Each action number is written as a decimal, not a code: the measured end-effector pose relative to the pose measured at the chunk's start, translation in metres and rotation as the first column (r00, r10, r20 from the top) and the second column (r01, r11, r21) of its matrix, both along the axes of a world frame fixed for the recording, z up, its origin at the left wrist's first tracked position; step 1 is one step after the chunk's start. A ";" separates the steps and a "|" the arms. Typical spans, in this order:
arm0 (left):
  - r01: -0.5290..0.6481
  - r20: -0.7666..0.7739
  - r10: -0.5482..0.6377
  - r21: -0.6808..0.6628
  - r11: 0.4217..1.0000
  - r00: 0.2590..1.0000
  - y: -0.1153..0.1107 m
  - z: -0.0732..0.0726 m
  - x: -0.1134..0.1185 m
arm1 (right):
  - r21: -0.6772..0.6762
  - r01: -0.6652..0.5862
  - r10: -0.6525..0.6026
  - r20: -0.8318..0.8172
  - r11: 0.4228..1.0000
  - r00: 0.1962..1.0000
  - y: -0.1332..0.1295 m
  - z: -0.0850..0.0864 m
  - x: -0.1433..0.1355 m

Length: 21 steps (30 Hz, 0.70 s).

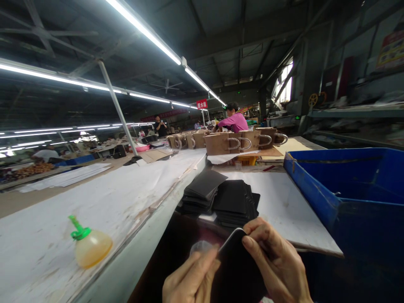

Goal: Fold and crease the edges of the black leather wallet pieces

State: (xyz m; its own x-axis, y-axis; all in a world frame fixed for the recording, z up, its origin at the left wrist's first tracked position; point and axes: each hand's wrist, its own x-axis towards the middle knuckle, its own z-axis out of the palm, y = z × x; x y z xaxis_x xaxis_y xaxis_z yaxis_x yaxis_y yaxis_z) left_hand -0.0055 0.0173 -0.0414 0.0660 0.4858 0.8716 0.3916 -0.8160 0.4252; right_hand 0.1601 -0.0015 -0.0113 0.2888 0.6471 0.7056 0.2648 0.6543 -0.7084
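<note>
A black sheet with a pale top edge (241, 263) is between my two hands, low in front of me. My right hand (279, 263) pinches its upper right corner between thumb and fingers. At the left edge of that sheet, my left hand (191, 277) has its fingers pressed together; they are somewhat blurred. Just behind the left fingers shows a small translucent round thing (201, 247), too smeared to name. Beyond my hands lie two stacks of black sheets, a left stack (202, 189) and a right stack (232, 200), partly overlapping on the side table.
Left is a long white-covered table (132, 185) bearing a squat bottle with a green spout (91, 248) and amber liquid. A blue bin (356, 176) stands at right. Several brown bag-like pieces with handles (217, 144) line the back. A person in pink (236, 122) works behind them.
</note>
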 end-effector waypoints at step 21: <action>0.408 0.256 -0.356 -0.193 0.893 0.899 0.024 0.053 0.004 | -0.181 -0.398 0.432 0.227 0.899 0.873 0.007 0.028 0.027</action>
State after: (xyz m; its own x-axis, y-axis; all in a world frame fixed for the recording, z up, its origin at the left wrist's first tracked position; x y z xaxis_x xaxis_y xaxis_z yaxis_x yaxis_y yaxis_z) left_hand -0.0017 0.0408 0.0118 0.1180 0.6519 0.7490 -0.0487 -0.7496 0.6601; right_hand 0.1868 0.0058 0.0162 -0.2045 0.7546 0.6234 0.1705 0.6546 -0.7365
